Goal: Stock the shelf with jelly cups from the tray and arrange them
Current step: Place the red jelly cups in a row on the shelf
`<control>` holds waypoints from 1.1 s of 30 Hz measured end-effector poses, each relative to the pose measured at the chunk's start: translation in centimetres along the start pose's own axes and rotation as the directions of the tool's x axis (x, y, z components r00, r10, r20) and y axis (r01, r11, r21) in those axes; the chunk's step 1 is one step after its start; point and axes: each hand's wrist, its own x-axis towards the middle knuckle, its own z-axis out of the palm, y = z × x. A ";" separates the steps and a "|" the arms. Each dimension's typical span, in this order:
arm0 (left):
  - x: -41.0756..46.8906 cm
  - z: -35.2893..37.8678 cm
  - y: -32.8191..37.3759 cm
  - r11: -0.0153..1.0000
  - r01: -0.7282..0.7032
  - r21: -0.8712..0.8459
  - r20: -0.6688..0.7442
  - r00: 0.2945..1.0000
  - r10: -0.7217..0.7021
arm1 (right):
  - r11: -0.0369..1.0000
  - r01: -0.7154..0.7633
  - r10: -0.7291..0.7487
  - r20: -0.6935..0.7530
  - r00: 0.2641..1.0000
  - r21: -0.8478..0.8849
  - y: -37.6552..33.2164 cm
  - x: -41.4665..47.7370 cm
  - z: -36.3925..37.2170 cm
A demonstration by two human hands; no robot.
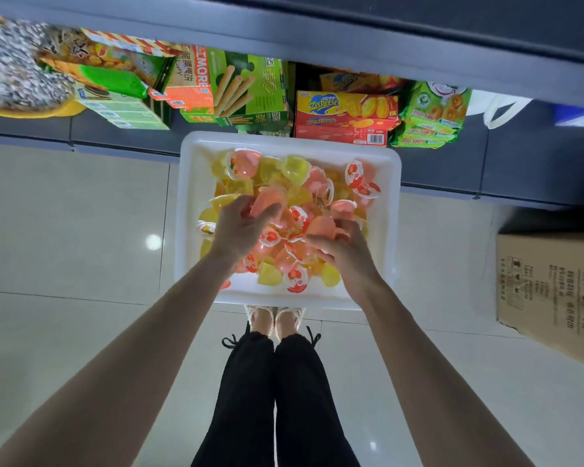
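A white tray (196,153) stands on the floor in front of my feet, filled with several pink and yellow jelly cups (295,170). My left hand (240,227) reaches into the pile from the left, its fingers curled round a pink jelly cup (267,202). My right hand (341,246) is in the pile on the right, its fingers curled round another pink cup (321,227). Above the tray runs the dark grey shelf (351,35), seen from above.
The bottom shelf behind the tray holds snack boxes: green biscuit-stick boxes (250,89), red Zecheese boxes (348,116), green packs (432,112). A cardboard box (550,291) stands on the tiled floor at right. A white bag (499,106) lies at the far right.
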 end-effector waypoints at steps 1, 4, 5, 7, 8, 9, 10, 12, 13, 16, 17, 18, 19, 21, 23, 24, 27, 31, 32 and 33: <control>-2.0 -0.9 0.4 0.990 0.077 -0.120 0.027 0.997 -0.074 | 1.000 -0.011 0.010 0.036 0.999 0.016 -0.8 -1.6 -0.1; -7.8 -3.6 2.5 0.901 0.207 -0.381 0.083 0.978 -0.189 | 1.000 -0.007 0.006 0.133 0.991 0.014 -3.9 -6.5 -0.3; -9.3 -4.6 3.4 0.883 0.218 -0.415 0.094 0.976 -0.197 | 1.000 0.014 -0.010 0.150 0.989 -0.025 -5.2 -8.2 -0.1; -11.7 -6.8 6.2 0.865 0.198 -0.461 0.091 0.980 -0.176 | 0.993 0.072 -0.056 0.164 0.985 -0.093 -8.6 -11.7 0.5; -12.8 -8.1 8.1 0.869 0.162 -0.467 0.074 0.987 -0.144 | 0.988 0.108 -0.088 0.175 0.981 -0.107 -10.6 -13.5 0.9; -13.7 -9.4 10.2 0.879 0.120 -0.462 0.045 0.993 -0.112 | 0.982 0.148 -0.125 0.183 0.975 -0.121 -12.7 -15.2 1.3; -14.7 -10.7 12.5 0.886 0.068 -0.458 0.012 0.997 -0.071 | 0.973 0.190 -0.162 0.199 0.967 -0.132 -15.0 -16.8 1.6; -16.8 -13.6 17.2 0.888 -0.052 -0.457 -0.066 0.997 0.025 | 0.946 0.299 -0.258 0.265 0.929 -0.125 -20.0 -20.3 2.6; -17.8 -15.0 19.5 0.885 -0.123 -0.448 -0.112 0.990 0.081 | 0.924 0.364 -0.316 0.304 0.898 -0.114 -22.6 -21.9 3.0; -20.6 -19.5 25.4 0.843 -0.321 -0.432 -0.233 0.943 0.239 | 0.830 0.551 -0.482 0.379 0.789 -0.091 -29.8 -27.0 4.4; -21.4 -21.0 27.1 0.820 -0.385 -0.422 -0.268 0.918 0.293 | 0.790 0.607 -0.526 0.412 0.744 -0.088 -31.9 -28.6 4.9; -22.3 -22.4 28.8 0.801 -0.443 -0.401 -0.294 0.891 0.346 | 0.747 0.658 -0.561 0.448 0.697 -0.088 -33.8 -30.5 5.3; -23.0 -23.8 30.5 0.779 -0.503 -0.376 -0.322 0.859 0.399 | 0.711 0.698 -0.586 0.476 0.656 -0.087 -35.6 -32.1 5.8; -24.3 -26.5 33.7 0.722 -0.593 -0.356 -0.365 0.800 0.477 | 0.644 0.761 -0.630 0.511 0.585 -0.077 -38.9 -35.0 6.8; -25.2 -29.1 36.3 0.656 -0.659 -0.368 -0.397 0.749 0.530 | 0.585 0.809 -0.681 0.512 0.524 -0.050 -41.8 -37.3 7.9; -25.8 -30.3 37.6 0.642 -0.685 -0.346 -0.414 0.725 0.551 | 0.563 0.826 -0.703 0.507 0.499 -0.032 -43.2 -38.1 8.5; -26.0 -33.6 40.2 0.588 -0.741 -0.323 -0.474 0.665 0.577 | 0.506 0.862 -0.744 0.509 0.434 0.005 -46.9 -40.2 10.4; -25.0 -37.8 43.0 0.557 -0.773 -0.305 -0.536 0.622 0.570 | 0.461 0.885 -0.766 0.531 0.362 0.063 -51.1 -41.0 13.3; -24.6 -38.8 43.5 0.555 -0.776 -0.300 -0.536 0.618 0.575 | 0.458 0.886 -0.766 0.539 0.351 0.074 -52.0 -40.9 14.2; -24.0 -39.9 43.9 0.554 -0.777 -0.298 -0.530 0.617 0.581 | 0.452 0.889 -0.764 0.546 0.342 0.076 -52.8 -40.7 15.1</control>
